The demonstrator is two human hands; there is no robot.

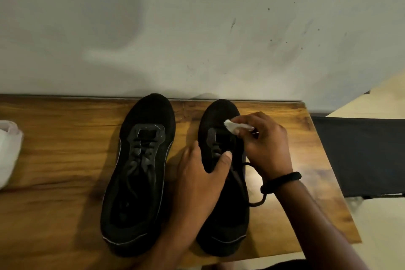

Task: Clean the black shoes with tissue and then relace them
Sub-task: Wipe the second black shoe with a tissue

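Observation:
Two black shoes stand side by side on the wooden table [54, 138], toes toward the wall. The left shoe [142, 171] is laced and untouched. My left hand [201, 173] grips the right shoe [221, 116] at its middle, thumb across the laces and fingers down its left side. My right hand [265, 140] pinches a small white tissue [232, 126] and presses it on the right shoe's upper, near the toe. A loose black lace end [258, 201] loops out on the table to the right of that shoe.
A white bag or tissue pack [8, 151] lies at the table's left edge. A pale wall [197, 28] rises right behind the shoes. The table's right edge [324, 160] drops off beside a dark panel [361, 155]. A black band [282, 182] circles my right wrist.

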